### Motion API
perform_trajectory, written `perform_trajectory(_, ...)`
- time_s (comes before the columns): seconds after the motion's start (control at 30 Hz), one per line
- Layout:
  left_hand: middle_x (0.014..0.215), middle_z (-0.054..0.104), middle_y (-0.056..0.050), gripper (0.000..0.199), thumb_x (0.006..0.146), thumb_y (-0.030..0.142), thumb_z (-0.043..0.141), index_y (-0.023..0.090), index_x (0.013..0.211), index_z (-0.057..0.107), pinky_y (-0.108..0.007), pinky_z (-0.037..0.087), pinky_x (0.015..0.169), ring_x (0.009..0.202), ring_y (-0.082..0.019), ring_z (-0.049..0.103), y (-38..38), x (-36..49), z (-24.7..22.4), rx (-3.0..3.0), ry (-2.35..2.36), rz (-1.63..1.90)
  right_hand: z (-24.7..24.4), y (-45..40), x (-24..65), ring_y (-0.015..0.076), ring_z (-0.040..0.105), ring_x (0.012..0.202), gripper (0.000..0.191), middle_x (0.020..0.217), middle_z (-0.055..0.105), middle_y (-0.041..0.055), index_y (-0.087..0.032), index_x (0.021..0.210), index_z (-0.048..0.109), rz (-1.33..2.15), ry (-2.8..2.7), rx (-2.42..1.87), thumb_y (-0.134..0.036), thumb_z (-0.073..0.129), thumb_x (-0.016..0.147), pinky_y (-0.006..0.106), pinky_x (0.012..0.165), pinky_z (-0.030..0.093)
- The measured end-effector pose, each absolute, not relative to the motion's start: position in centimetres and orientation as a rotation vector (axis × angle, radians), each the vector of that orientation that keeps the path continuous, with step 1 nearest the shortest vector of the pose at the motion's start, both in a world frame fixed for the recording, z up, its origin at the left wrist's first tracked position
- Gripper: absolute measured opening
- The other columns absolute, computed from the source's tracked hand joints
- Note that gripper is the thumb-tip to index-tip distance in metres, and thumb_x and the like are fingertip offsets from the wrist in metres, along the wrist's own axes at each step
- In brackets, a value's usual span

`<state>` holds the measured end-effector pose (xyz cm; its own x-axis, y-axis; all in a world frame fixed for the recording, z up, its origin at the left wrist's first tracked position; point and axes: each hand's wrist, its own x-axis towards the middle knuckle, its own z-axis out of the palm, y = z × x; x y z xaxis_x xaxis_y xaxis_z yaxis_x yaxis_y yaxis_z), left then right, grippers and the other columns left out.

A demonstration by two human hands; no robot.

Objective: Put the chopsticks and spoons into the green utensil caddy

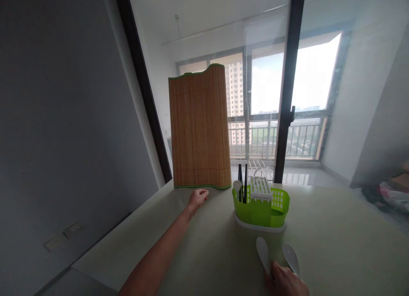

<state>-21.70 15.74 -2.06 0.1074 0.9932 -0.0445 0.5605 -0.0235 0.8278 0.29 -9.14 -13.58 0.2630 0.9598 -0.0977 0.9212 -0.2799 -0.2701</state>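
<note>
Right hand (289,281): fingers clamped on the handles of two white spoons (277,254), bowls pointing away, not in yet.
Caddy (261,206): green, just past those spoons; one spoon and black chopsticks already stand inside.
Left hand (198,198): loosely curled, looks empty, hard to say.
Bamboo mat (200,127): upright, just beyond the left fingertips.

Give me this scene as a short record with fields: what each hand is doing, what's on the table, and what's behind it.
left hand: left hand reached out, loosely closed, at the foot of the bamboo mat; contact cannot be told
right hand: right hand near the bottom edge, on the handles of two white spoons lying on the table
mat: standing upright, curved, green-edged
caddy: green cutlery caddy on a white base, holding black chopsticks and a white spoon
background: glass balcony door
</note>
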Motion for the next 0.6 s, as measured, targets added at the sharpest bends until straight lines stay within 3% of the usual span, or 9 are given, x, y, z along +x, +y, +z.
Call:
perform_trajectory(0.23,0.066,0.065,0.002,0.048,0.077,0.055,0.061,0.017,0.106,0.066,-0.019,0.038,0.04,0.045,-0.009,0.051,5.5,-16.8,-5.2,1.952,0.893,0.469,-10.1,-9.3,-2.5,0.0254,0.073,0.069,0.022,0.073,0.074,0.0047,-0.02,0.086,0.057,0.025,-1.767,-2.256,-0.027,0.039,0.095,0.029,0.05,0.041)
perform_trajectory(0.33,0.066,0.064,0.002,0.038,0.08,0.051,0.058,0.016,0.092,0.066,-0.02,0.038,0.04,0.045,-0.01,0.053,3.1,-15.3,-5.0,2.022,0.81,0.461,-9.5,-9.4,-3.1,0.0222,0.071,0.06,0.019,0.065,0.071,0.0016,-0.022,0.081,0.053,-0.124,-1.755,-2.176,-0.026,0.041,0.094,0.028,0.045,0.036)
perform_trajectory(0.47,0.06,0.06,0.003,0.035,0.087,0.046,0.048,0.016,0.072,0.06,-0.02,0.034,0.04,0.043,-0.009,0.052,2.4,-14.6,-2.6,2.129,0.812,0.566,-9.4,-9.5,-2.9,0.0193,0.067,0.052,0.015,0.059,0.066,-0.0029,-0.024,0.081,0.05,-0.235,-1.673,-2.055,-0.03,0.043,0.094,0.027,0.043,0.034)
perform_trajectory(0.6,0.055,0.056,0.005,0.038,0.09,0.047,0.045,0.017,0.076,0.063,-0.02,0.036,0.049,0.047,-0.008,0.05,4.5,-15.4,3.4,2.326,0.866,0.849,-9.5,-10.6,-0.9,0.0164,0.065,0.05,0.023,0.058,0.063,-0.0071,-0.026,0.092,0.05,-0.221,-1.529,-1.979,-0.046,0.038,0.095,0.026,0.045,0.038)
